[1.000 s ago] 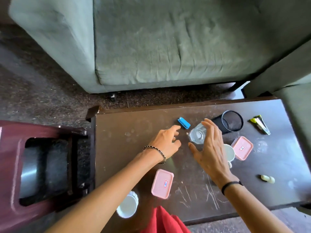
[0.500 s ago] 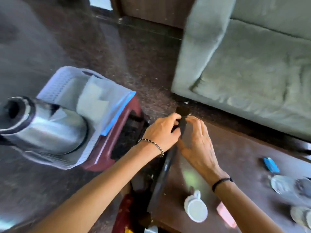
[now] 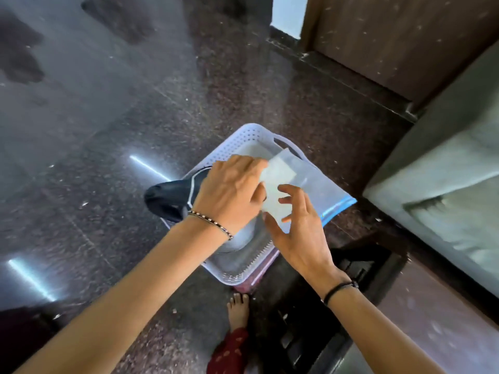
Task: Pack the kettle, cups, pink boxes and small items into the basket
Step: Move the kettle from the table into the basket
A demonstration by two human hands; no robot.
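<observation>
A white perforated basket (image 3: 243, 136) stands on a maroon stool, at the middle of the view. The steel kettle lies in it, its black top (image 3: 167, 198) poking out over the left rim. A clear plastic bag (image 3: 313, 184) with a blue zip edge lies across the basket's right side, with a white sheet (image 3: 278, 171) in it. My left hand (image 3: 232, 190) is above the kettle, fingers closed on the near edge of the bag and sheet. My right hand (image 3: 297, 228) hovers beside it with fingers spread, fingertips at the bag. Cups, pink boxes and small items are out of view.
A grey-green sofa (image 3: 445, 190) fills the right side. The dark table's corner (image 3: 432, 319) is at the lower right, with a black frame (image 3: 310, 319) beside the stool. A bare foot (image 3: 237, 306) stands on the polished dark floor below the basket.
The view swung left from the table to the basket. Both hands left the table corner and now sit over the basket, the left one on the plastic bag.
</observation>
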